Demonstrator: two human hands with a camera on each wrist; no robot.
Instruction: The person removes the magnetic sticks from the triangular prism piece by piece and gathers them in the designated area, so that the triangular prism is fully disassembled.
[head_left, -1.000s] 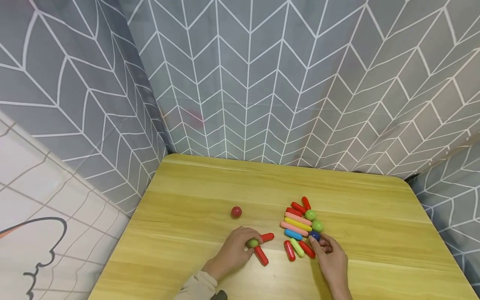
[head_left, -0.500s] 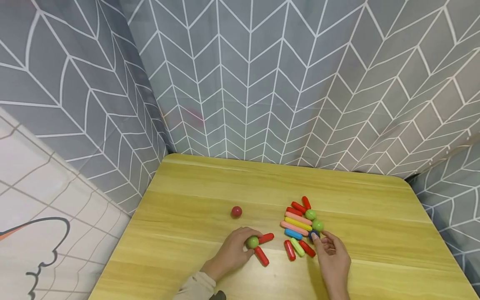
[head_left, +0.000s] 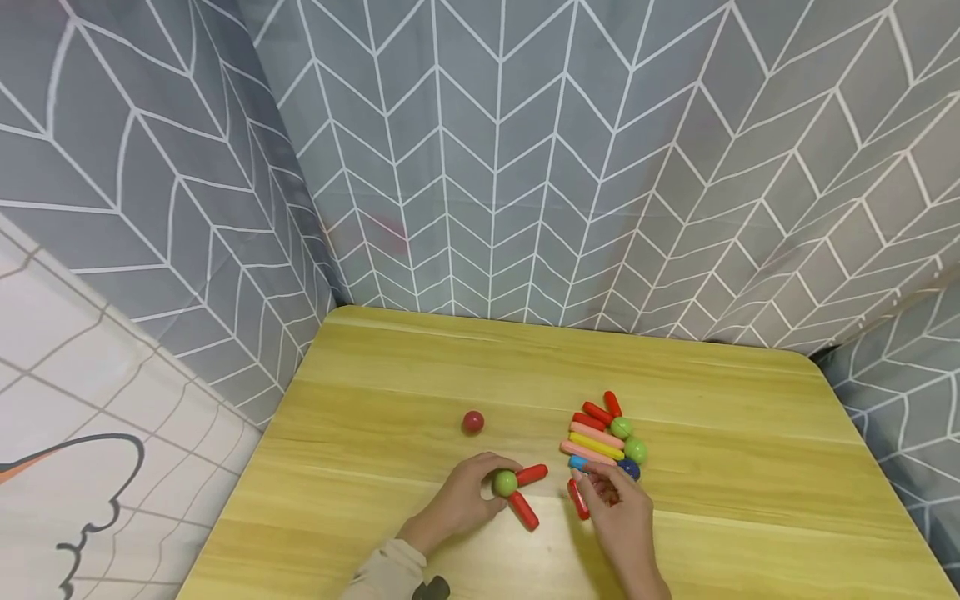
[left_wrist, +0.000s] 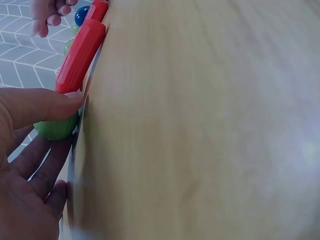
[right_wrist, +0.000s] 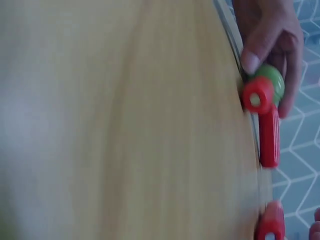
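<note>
My left hand (head_left: 467, 498) holds a green ball (head_left: 506, 482) on the wooden table, thumb on one side and fingers on the other. Two red rods, an upper one (head_left: 532, 475) and a lower one (head_left: 523, 511), fan out from that ball to the right. My right hand (head_left: 621, 510) hovers over the lower part of a coloured arrangement, its fingertips close to a blue rod (head_left: 578, 462) and a red rod (head_left: 578, 499). Nothing shows between its fingers in the left wrist view, where the hand (left_wrist: 52, 14) hangs loosely bent. It hides some lower rods.
The arrangement has pink, yellow and red rods (head_left: 597, 413) beside two green balls (head_left: 635, 451) and a dark blue ball (head_left: 628, 470). A lone dark red ball (head_left: 473, 422) lies farther left. Grey patterned curtains (head_left: 495, 167) stand behind the table (head_left: 390, 367).
My right hand has let go of the dark blue ball and moved left over the lower rods. My left hand stays around the green ball, almost unmoved.
</note>
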